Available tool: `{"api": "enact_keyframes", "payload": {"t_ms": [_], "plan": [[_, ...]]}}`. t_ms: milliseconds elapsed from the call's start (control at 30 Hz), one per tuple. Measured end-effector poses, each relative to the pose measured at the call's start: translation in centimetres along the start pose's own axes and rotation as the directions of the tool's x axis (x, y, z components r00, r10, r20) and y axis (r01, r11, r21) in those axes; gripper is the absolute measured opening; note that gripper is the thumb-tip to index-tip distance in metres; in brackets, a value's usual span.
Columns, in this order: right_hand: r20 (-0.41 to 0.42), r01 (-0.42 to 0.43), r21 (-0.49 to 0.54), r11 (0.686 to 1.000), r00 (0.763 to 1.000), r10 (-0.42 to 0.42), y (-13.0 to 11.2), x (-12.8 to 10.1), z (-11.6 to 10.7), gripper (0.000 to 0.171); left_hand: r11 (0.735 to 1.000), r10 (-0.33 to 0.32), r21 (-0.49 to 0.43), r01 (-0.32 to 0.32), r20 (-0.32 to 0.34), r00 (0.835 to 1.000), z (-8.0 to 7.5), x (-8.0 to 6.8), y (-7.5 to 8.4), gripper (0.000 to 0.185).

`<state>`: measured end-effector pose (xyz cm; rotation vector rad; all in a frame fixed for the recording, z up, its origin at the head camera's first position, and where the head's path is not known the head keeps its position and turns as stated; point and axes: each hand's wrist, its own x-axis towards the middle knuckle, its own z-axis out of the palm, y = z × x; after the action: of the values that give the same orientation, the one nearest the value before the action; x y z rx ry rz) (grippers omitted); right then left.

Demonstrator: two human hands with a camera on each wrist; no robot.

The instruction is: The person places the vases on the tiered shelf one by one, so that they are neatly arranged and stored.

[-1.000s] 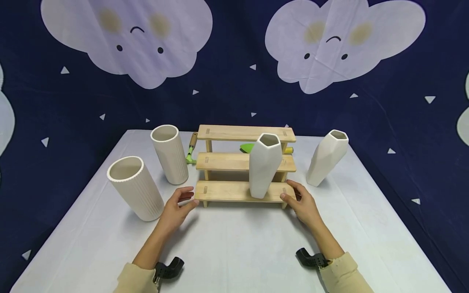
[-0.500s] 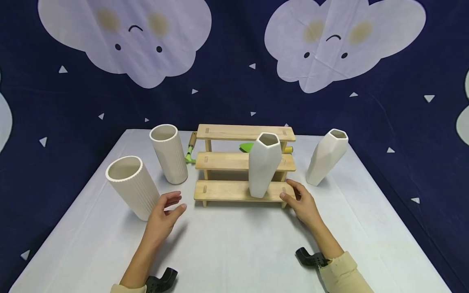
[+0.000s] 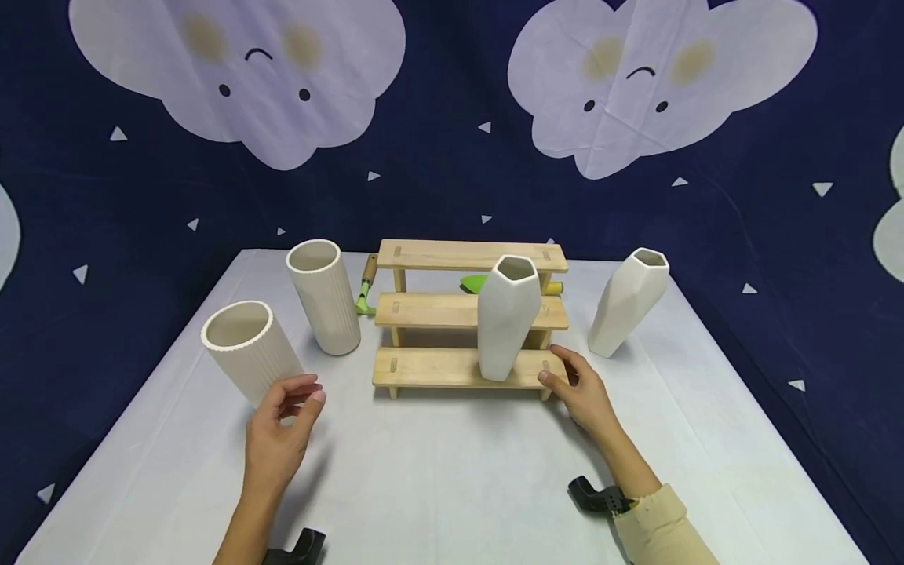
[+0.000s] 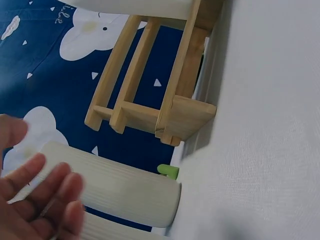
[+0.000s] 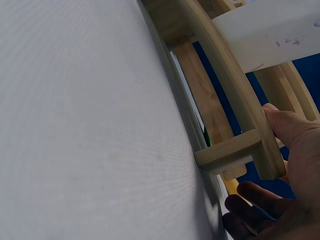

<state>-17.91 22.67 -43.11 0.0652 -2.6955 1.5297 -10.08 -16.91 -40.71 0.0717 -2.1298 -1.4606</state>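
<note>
In the head view a three-tier wooden stand (image 3: 424,367) stands at mid-table, with a white faceted vase (image 3: 503,322) upright on its bottom tier. My right hand (image 3: 581,396) holds the right end of that tier between thumb and index finger; the right wrist view shows the thumb on the wooden board (image 5: 235,85). My left hand (image 3: 278,439), fingers loosely bent and holding nothing, is in front of the nearer ribbed white vase (image 3: 250,349) and hides its base. Behind that is another ribbed vase (image 3: 326,302), also seen beyond the left fingers (image 4: 62,195).
A second faceted vase (image 3: 628,306) stands on the table right of the stand. Behind the stand lie a green-headed hand tool (image 3: 367,286) and a green blade (image 3: 472,283). A dark blue cloud-print cloth (image 3: 452,118) hangs behind the white-covered table (image 3: 438,486).
My left hand has left the stand's left end and moved left and toward me, to the front of the nearer ribbed vase. The right hand stays at the stand's right end.
</note>
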Motion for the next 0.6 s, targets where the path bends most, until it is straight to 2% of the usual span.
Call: {"api": "enact_keyframes", "payload": {"t_ms": [67,133,300,467,600], "plan": [[-0.002,0.001,-0.005,1.000,1.000,-0.001,1.2,0.5,0.1,0.059,0.998,0.065,-0.017,-0.066,-0.067,0.996,-0.1,0.0,0.1,0.016],[-0.003,0.004,-0.001,1.000,1.000,-0.004,2.1,0.9,0.2,0.060,0.992,0.120,-0.028,-0.125,-0.128,0.984,-0.1,0.0,0.0,0.014],[-0.007,0.017,0.011,1.000,1.000,-0.017,2.8,1.1,0.3,0.062,0.972,0.203,-0.064,-0.226,-0.257,0.945,-0.1,0.1,-0.2,0.017],[-0.006,0.021,0.012,1.000,1.000,-0.020,2.8,1.1,0.3,0.062,0.931,0.269,-0.129,-0.342,-0.393,0.880,-0.1,0.2,-0.2,0.025],[-0.009,0.019,0.013,1.000,1.000,-0.018,2.6,1.0,0.3,0.062,0.891,0.283,-0.180,-0.416,-0.497,0.821,-0.1,0.4,0.5,0.032]]}}
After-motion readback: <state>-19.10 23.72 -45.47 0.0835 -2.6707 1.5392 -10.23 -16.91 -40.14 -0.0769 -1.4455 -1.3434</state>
